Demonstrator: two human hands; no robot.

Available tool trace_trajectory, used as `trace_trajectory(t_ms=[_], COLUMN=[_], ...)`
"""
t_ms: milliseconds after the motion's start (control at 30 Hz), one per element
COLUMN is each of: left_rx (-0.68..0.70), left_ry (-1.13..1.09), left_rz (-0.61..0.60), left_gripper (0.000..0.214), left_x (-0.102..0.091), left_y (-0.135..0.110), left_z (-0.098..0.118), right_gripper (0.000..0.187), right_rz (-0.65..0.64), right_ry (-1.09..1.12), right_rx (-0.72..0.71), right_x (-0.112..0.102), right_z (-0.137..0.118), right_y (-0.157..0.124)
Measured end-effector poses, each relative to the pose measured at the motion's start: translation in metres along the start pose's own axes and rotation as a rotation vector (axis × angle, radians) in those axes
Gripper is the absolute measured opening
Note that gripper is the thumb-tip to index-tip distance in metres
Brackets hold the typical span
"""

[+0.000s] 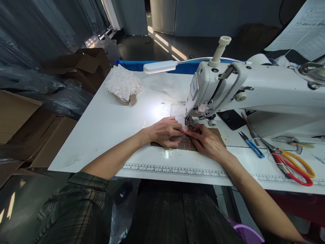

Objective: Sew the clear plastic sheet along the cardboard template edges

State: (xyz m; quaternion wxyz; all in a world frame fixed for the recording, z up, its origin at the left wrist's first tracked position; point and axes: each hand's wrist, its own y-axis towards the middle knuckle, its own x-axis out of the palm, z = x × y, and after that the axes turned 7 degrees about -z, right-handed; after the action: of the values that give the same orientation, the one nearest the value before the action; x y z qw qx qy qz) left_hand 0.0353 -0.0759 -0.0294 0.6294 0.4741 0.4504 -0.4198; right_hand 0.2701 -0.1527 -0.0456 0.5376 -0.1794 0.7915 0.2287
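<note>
Both hands work close in front of the presser foot (188, 121) of a white sewing machine (200, 89). My left hand (166, 131) has its fingers curled and closed, low over a brown sheet (186, 145) on the table. What lies under those fingers is mostly hidden; a thin, pale edge shows there. From the other side my right hand (207, 140) reaches in with thumb and forefinger drawn together, its forefinger tip meeting the left fingers. Whatever it pinches is too small to name. A white piece (177, 110) lies just behind the left hand, beside the needle area.
White lace pieces (124, 83) are piled at the table's back left. Blue thread snips (251, 145) and red-and-orange-handled scissors (294, 162) lie at right. A ruler strip (175, 170) runs along the front edge. A lamp (159, 67) lights the table; cardboard boxes (48, 139) stand left.
</note>
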Motion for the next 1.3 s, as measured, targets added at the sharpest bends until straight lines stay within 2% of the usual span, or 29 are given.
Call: trace_trajectory(t_ms=[633,900,1300], left_rx=[-0.093,-0.122,-0.180], left_ry=[0.043,0.103,0.142], left_rz=[-0.080,-0.090,-0.114], left_gripper=[0.030,0.034,0.038], left_x=[-0.006,-0.005,-0.005], left_y=[0.002,0.003,0.003], left_z=[0.002,0.000,-0.003], right_gripper=[0.042,0.041,0.042], right_rz=[-0.074,-0.063,-0.069], right_ry=[-0.147,-0.149,-0.208], right_rx=[0.109,0.153,0.153], right_x=[-0.004,-0.002,-0.002], right_z=[-0.011,-0.011,-0.012], right_y=[0.011,0.012,0.015])
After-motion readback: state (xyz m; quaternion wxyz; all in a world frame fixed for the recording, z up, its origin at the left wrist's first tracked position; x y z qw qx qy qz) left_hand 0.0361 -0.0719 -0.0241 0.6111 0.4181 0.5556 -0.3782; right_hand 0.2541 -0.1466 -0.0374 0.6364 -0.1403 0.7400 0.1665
